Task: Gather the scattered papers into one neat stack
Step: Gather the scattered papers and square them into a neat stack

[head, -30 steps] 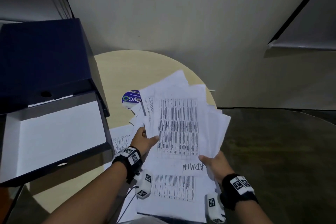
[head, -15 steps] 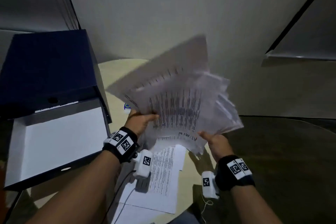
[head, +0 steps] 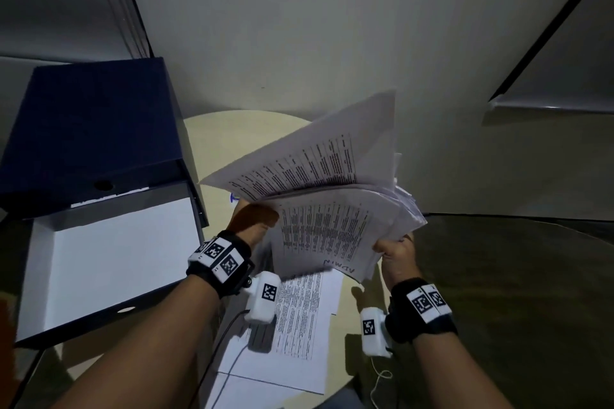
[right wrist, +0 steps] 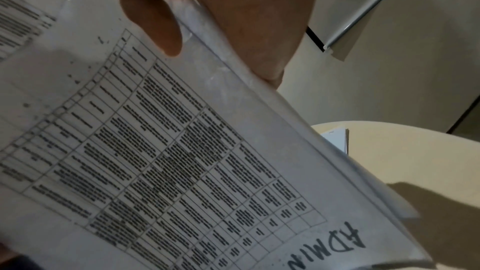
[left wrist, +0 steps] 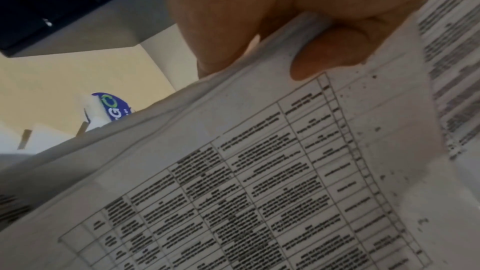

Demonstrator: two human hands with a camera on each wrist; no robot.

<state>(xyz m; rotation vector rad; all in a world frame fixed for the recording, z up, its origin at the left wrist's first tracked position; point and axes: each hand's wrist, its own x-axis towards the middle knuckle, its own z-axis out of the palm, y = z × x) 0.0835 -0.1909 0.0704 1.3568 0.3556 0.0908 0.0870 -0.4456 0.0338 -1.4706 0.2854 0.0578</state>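
A second ago the bundle of papers [head: 332, 209] lay fanned flat on the round table [head: 212, 143], with the left hand [head: 254, 221] and right hand [head: 397, 254] at its near edge. Now both hands hold it lifted off the table and tilted up, the top sheet peeling away from the rest. With the bundle raised, two printed sheets [head: 299, 319] on the table near the wrists have come into view.
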